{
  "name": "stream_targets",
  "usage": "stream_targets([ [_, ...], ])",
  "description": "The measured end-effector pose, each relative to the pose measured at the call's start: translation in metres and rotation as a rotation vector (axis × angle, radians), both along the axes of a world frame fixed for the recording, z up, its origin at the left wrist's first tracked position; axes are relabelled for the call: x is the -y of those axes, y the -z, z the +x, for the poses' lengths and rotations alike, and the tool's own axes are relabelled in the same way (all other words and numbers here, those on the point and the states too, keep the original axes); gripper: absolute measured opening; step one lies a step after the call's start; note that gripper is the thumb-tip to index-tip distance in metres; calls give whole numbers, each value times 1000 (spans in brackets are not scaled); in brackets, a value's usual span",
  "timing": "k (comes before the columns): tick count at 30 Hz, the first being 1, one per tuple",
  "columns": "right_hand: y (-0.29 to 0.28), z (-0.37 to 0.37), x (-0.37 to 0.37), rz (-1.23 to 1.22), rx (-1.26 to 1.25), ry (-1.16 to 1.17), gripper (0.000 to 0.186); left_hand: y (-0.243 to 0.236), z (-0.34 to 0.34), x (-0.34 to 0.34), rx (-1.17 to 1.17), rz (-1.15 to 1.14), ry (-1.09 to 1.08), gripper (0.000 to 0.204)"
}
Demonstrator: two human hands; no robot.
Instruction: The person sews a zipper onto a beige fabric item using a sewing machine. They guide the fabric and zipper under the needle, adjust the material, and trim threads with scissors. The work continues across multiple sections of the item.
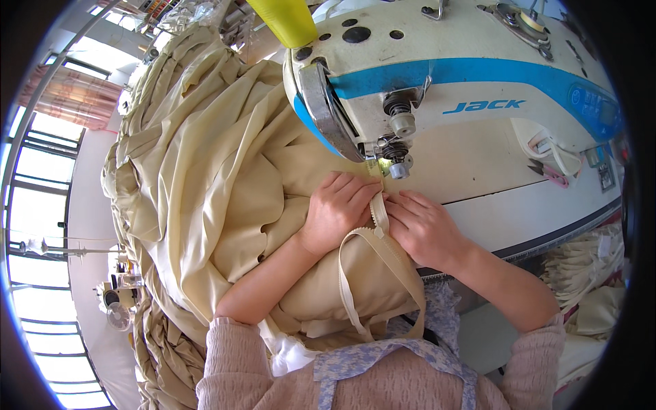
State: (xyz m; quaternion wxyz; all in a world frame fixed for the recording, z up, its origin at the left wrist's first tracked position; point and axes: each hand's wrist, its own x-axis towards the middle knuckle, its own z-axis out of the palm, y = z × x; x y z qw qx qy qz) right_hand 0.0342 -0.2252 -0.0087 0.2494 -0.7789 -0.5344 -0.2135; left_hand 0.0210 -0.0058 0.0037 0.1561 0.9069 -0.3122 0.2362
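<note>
Holding toothed tape (380,213) (cream, looped)

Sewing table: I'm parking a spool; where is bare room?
Bare: the white tabletop between right hand and pink-handled scissors, and the tan surface beneath the sewing machine arm. Crowded: the left side, heaped with beige fabric, and below the machine head, where left hand and right flank toothed tape.

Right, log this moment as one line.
left hand: on fabric, beside zipper | right hand: at zipper | zipper: looped toward apron | sewing machine: beyond hands | snips: right of hands
</note>
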Motion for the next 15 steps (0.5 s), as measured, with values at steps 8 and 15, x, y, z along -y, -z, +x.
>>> stream_targets([
  [8,9,-10,11,-5,-18,-88,36,-22,-17,-7,-260,-277,-58,34],
  [15,7,-10,11,-17,3,-56,26,-17,-19,3,-85,-5,26,37],
])
